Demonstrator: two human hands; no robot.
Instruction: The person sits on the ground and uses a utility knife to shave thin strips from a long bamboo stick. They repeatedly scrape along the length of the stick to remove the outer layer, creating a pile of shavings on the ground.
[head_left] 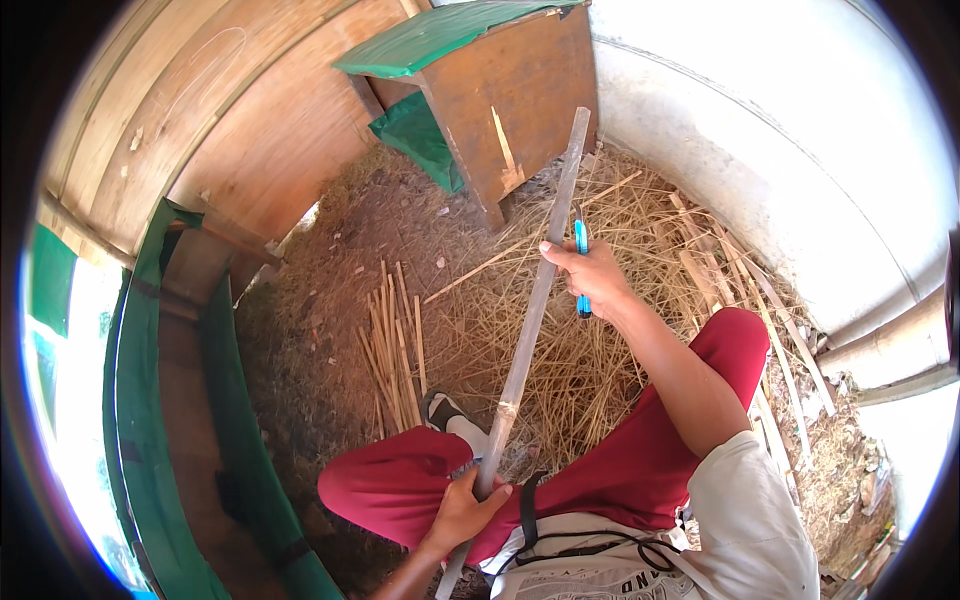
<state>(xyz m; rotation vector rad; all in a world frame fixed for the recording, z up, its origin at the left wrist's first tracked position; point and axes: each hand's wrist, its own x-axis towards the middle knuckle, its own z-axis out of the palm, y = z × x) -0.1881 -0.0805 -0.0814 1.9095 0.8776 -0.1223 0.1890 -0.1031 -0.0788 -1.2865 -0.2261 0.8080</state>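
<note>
While left hand (465, 510) grips bamboo pole (535, 300) | right hand (592, 275) holds blue knife (581, 240)

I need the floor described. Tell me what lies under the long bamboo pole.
Under the bamboo pole lie loose straw shavings, a bundle of split strips to its left, and a shoe. The ground beneath the straw is covered.

One view only, from a camera on the person's head, looking steeply down and forward. Close below lie the red-trousered legs (640, 450) and both forearms; farther off, the straw floor (520, 300) and a wooden box (500, 100) by the wall. Fisheye bending curves the edges.
</note>
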